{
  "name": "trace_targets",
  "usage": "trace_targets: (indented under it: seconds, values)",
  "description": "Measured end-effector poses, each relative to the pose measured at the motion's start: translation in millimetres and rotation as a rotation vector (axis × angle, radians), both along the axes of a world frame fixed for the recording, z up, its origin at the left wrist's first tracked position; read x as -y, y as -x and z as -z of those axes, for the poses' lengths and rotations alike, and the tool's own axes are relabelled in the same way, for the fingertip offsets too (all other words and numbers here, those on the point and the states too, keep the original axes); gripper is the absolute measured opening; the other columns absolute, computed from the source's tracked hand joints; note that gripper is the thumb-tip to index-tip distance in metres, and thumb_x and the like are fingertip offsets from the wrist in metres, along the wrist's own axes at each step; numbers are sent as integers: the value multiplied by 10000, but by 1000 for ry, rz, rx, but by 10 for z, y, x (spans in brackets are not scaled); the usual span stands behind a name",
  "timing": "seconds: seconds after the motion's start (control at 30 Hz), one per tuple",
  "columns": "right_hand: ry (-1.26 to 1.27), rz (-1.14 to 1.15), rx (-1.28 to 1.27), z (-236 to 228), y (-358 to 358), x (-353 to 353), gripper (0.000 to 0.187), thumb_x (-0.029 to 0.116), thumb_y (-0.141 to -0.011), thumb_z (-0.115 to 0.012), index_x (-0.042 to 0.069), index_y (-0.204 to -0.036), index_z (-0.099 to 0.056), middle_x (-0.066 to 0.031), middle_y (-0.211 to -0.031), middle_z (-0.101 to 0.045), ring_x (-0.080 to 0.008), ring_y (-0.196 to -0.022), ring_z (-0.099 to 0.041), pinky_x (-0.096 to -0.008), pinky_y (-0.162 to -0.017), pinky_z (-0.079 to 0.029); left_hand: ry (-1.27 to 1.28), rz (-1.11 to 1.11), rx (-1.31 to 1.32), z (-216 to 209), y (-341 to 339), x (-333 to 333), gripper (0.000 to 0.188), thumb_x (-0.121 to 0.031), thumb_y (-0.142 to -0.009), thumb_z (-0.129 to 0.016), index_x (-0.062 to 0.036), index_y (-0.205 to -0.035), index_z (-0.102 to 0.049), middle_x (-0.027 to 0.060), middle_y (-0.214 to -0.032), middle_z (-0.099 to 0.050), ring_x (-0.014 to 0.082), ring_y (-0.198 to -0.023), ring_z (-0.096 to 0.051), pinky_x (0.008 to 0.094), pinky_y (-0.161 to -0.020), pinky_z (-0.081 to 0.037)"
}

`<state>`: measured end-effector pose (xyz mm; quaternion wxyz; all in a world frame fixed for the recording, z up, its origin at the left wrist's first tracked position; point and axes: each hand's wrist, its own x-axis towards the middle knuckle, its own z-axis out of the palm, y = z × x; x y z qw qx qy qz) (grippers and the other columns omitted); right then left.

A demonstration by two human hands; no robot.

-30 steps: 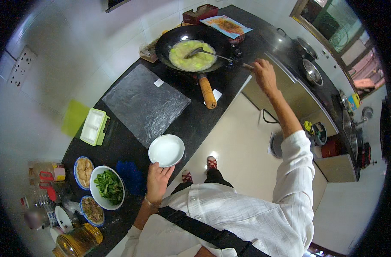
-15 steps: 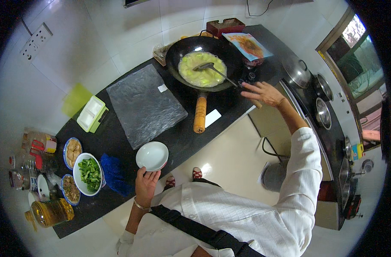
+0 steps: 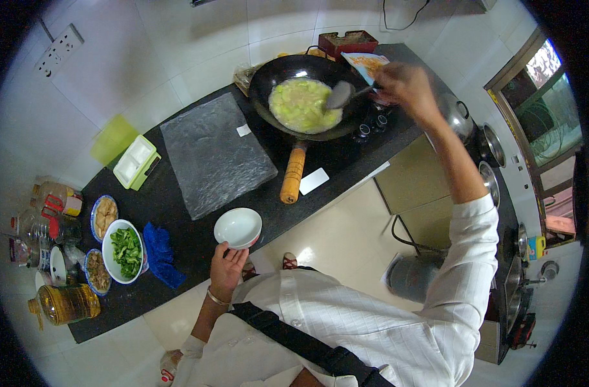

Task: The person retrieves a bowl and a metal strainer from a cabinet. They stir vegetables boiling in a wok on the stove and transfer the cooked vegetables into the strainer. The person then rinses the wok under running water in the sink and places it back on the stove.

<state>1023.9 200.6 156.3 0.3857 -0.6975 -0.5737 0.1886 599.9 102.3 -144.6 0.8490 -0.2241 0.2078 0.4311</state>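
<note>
My right hand (image 3: pixel 407 90), smeared by motion, is closed round the handle of a wok spatula (image 3: pixel 339 95). The spatula's grey head is over the right side of the black wok (image 3: pixel 263 80), just by the pale soup with green pieces (image 3: pixel 299 103). The wok's wooden handle (image 3: pixel 294 175) points toward me. My left hand (image 3: pixel 227 267) pinches the near rim of a white bowl (image 3: pixel 238 226) at the counter's front edge. That bowl looks bare inside. Whether it rests on the counter or is lifted, I cannot tell.
Left of the wok lies a dark slate board (image 3: pixel 214 155). Farther left stand a bowl of chopped greens (image 3: pixel 126 252), two small dishes of food, a blue cloth (image 3: pixel 162 255) and an oil jug (image 3: pixel 69 304). A printed packet (image 3: pixel 354 59) and a lidded pot (image 3: pixel 455 115) sit to the right.
My right hand, open near the spatula's handle before, has closed on it and moved up and away. The spatula's head has shifted right in the wok. My left hand still holds the bowl.
</note>
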Motion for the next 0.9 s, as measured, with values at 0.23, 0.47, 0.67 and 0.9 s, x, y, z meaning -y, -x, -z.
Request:
trace_targets:
  seconds: [0.23, 0.47, 0.67, 0.9]
  values:
    - [103, 100, -298, -160, -47, -120, 428, 201, -808, -602, -87, -1088, -457, -191, -895, -595, -261, -664, -648, -318, -567, -577, 349, -173, 1046, 484, 401, 134, 441, -222, -845, -543, 12, -1179, -375, 187, -1240, -390, 299, -1189, -382, 406, -1029, -330]
    - [-189, 133, -760, 919, 385, -499, 208, 54, -762, -624, -72, -897, -530, -145, -878, -566, -253, -673, -611, -333, -560, -588, -251, 50, -513, -115, 309, 135, 452, -227, -872, -508, 1, -1221, -333, 185, -1245, -385, 285, -1213, -364, 398, -1030, -335]
    - [-365, 221, -761, 607, 212, -575, 281, 48, -773, -603, -110, -969, -477, -183, -911, -581, -290, -668, -618, -357, -548, -590, -414, 90, -635, -176, 339, 183, 458, -137, -845, -560, -15, -1203, -302, 175, -1262, -352, 273, -1209, -374, 405, -1036, -329]
    - [55, 146, -221, -149, 282, -82, 233, 92, -769, -615, -93, -886, -537, -99, -763, -571, -202, -574, -606, -294, -499, -570, -483, 120, -628, 50, 326, 171, 347, -54, -864, -500, -31, -1152, -309, 155, -1247, -347, 273, -1208, -375, 420, -1030, -330]
